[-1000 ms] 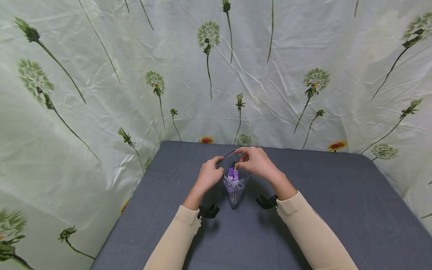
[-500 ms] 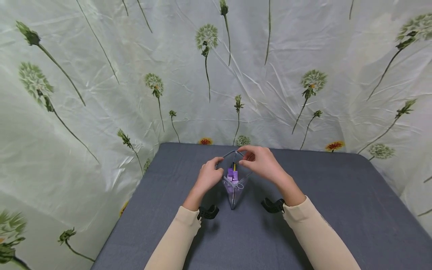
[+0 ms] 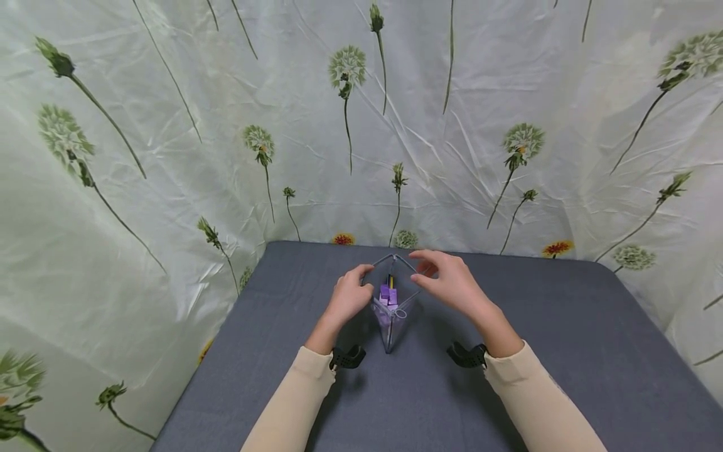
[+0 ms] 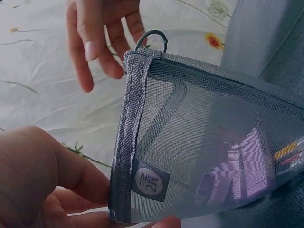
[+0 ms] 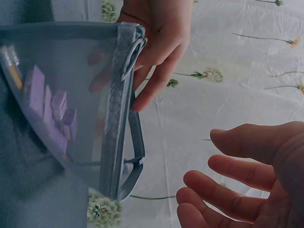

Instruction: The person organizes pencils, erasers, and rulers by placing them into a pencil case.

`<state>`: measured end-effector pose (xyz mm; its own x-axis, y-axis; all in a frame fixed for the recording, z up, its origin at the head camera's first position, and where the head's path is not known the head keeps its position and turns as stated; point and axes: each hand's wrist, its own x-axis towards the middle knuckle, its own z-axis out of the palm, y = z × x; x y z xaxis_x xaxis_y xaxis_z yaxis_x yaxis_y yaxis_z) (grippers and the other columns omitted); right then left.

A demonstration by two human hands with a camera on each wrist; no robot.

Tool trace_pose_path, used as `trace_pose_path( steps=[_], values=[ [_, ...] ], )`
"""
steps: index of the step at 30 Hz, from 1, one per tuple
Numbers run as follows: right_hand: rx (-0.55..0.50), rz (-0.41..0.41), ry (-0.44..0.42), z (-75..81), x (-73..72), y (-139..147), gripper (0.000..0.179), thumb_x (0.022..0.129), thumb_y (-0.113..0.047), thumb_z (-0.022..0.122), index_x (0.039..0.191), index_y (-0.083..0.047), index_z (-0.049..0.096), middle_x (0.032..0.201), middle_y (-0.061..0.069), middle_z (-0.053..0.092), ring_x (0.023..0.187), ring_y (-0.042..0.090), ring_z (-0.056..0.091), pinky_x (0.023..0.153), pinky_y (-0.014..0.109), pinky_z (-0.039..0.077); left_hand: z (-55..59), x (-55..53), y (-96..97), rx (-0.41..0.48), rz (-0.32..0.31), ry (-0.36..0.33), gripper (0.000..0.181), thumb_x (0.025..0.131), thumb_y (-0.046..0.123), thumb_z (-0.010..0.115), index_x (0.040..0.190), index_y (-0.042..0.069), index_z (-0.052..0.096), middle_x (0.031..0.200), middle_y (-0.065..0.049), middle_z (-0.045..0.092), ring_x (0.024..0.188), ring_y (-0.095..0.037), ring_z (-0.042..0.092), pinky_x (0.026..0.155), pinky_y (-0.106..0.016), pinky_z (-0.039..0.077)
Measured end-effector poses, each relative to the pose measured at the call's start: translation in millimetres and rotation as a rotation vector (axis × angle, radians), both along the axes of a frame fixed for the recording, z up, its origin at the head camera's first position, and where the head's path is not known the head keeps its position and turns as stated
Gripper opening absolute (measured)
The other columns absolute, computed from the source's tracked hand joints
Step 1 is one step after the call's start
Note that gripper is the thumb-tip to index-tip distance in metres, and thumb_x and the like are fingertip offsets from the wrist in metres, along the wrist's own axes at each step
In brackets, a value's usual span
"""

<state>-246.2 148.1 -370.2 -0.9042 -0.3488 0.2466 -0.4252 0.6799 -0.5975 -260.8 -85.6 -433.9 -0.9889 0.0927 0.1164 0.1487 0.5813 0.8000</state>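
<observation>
A grey see-through mesh zipper pouch (image 3: 388, 333) stands on the table with its mouth spread wide. My left hand (image 3: 351, 294) grips the left side of its rim; in the left wrist view the thumb and fingers pinch the woven edge beside a small label (image 4: 151, 183). Inside lie several small purple boxes (image 5: 35, 92) and thin yellow-and-dark sticks (image 5: 14, 73), whose kind is unclear through the mesh. Right of the mouth, my right hand (image 3: 449, 282) hovers with relaxed, parted fingers and holds nothing; the right wrist view shows a gap between it and the pouch.
A dark grey cloth covers the table (image 3: 536, 351). Behind and to the left hangs a pale curtain (image 3: 226, 94) printed with dandelions. A ring-shaped zipper pull (image 3: 400, 313) hangs at the pouch's near corner. Each wrist wears a black camera mount (image 3: 467, 356).
My right hand has come up out of the pouch's mouth and moved right, away from the rim, its fingers loosening. My left hand keeps its grip on the pouch.
</observation>
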Motion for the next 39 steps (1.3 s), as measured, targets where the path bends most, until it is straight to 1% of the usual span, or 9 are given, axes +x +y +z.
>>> trace_pose_path(
  steps=[4, 7, 11, 14, 17, 20, 25, 33, 39],
  values=[
    [0.011, -0.017, 0.004, -4.8, 3.0, 7, 0.045, 0.093, -0.024, 0.073, 0.137, -0.019, 0.063, 0.105, 0.0, 0.07, 0.093, 0.019, 0.065, 0.077, 0.043, 0.052, -1.1, 0.2, 1.3, 0.011, -0.012, -0.013, 0.052, 0.091, 0.004, 0.05, 0.142, 0.011, 0.058, 0.143, -0.016, 0.055, 0.054, -0.018, 0.037, 0.05, -0.031, 0.033],
    [0.01, -0.016, 0.001, -7.7, 4.6, 10, 0.044, 0.094, -0.023, 0.073, 0.137, -0.019, 0.063, 0.105, -0.001, 0.07, 0.093, 0.018, 0.066, 0.076, 0.042, 0.053, -0.1, 1.3, 2.3, 0.018, -0.013, -0.012, 0.052, 0.091, 0.004, 0.049, 0.142, 0.011, 0.058, 0.143, -0.015, 0.055, 0.061, -0.019, 0.044, 0.05, -0.031, 0.033],
    [-0.002, -0.013, -0.007, -11.3, 7.4, 14, 0.045, 0.094, -0.023, 0.073, 0.137, -0.019, 0.062, 0.11, 0.004, 0.07, 0.094, 0.02, 0.066, 0.077, 0.043, 0.053, 1.3, 3.1, 4.3, 0.018, -0.007, -0.004, 0.051, 0.092, 0.004, 0.048, 0.141, 0.011, 0.059, 0.143, -0.014, 0.055, 0.081, -0.024, 0.056, 0.053, -0.033, 0.035],
    [-0.008, -0.019, -0.008, -15.0, 9.6, 19, 0.045, 0.094, -0.024, 0.072, 0.138, -0.019, 0.061, 0.115, 0.007, 0.069, 0.096, 0.021, 0.065, 0.078, 0.044, 0.053, 1.3, 3.9, 7.3, 0.008, 0.004, 0.008, 0.05, 0.091, 0.005, 0.048, 0.14, 0.012, 0.06, 0.14, -0.013, 0.058, 0.092, -0.026, 0.057, 0.063, -0.036, 0.04],
    [-0.008, -0.039, -0.001, -19.5, 12.1, 26, 0.045, 0.094, -0.022, 0.072, 0.138, -0.019, 0.061, 0.116, 0.006, 0.068, 0.096, 0.022, 0.066, 0.078, 0.045, 0.053, 1.1, 5.2, 11.5, 0.0, 0.004, 0.025, 0.05, 0.09, 0.006, 0.048, 0.138, 0.012, 0.062, 0.132, -0.011, 0.063, 0.084, -0.025, 0.055, 0.067, -0.038, 0.041],
    [-0.004, -0.067, -0.003, -24.6, 14.3, 35, 0.046, 0.093, -0.021, 0.072, 0.138, -0.019, 0.062, 0.116, 0.006, 0.068, 0.096, 0.022, 0.066, 0.078, 0.045, 0.053, 1.4, 7.2, 16.3, -0.004, -0.02, 0.033, 0.048, 0.09, 0.008, 0.049, 0.135, 0.012, 0.064, 0.109, -0.012, 0.068, 0.063, -0.019, 0.047, 0.06, -0.035, 0.038],
    [0.009, -0.094, -0.014, -31.4, 16.8, 48, 0.046, 0.094, -0.022, 0.072, 0.139, -0.02, 0.06, 0.116, 0.004, 0.067, 0.097, 0.022, 0.066, 0.078, 0.045, 0.053, -0.1, 9.0, 22.1, -0.014, -0.057, 0.032, 0.039, 0.094, 0.011, 0.048, 0.126, 0.012, 0.068, 0.073, -0.005, 0.059, 0.047, -0.013, 0.036, 0.049, -0.03, 0.033],
    [0.05, -0.093, 0.004, -41.8, 23.0, 68, 0.047, 0.094, -0.019, 0.072, 0.139, -0.014, 0.06, 0.113, 0.006, 0.067, 0.095, 0.023, 0.067, 0.076, 0.044, 0.053, -6.5, 10.5, 28.5, -0.018, -0.06, 0.063, 0.035, 0.098, 0.017, 0.049, 0.127, 0.012, 0.068, 0.067, -0.001, 0.058, 0.042, -0.012, 0.034, 0.045, -0.029, 0.032],
    [0.093, -0.116, 0.013, -46.9, 25.5, 82, 0.045, 0.093, -0.019, 0.072, 0.137, -0.014, 0.062, 0.112, 0.005, 0.068, 0.094, 0.022, 0.066, 0.077, 0.045, 0.053, -12.8, 8.4, 42.1, -0.082, -0.112, 0.098, 0.034, 0.104, 0.03, 0.051, 0.133, 0.019, 0.064, 0.06, 0.003, 0.05, 0.042, -0.012, 0.033, 0.047, -0.031, 0.034]
  ],
)
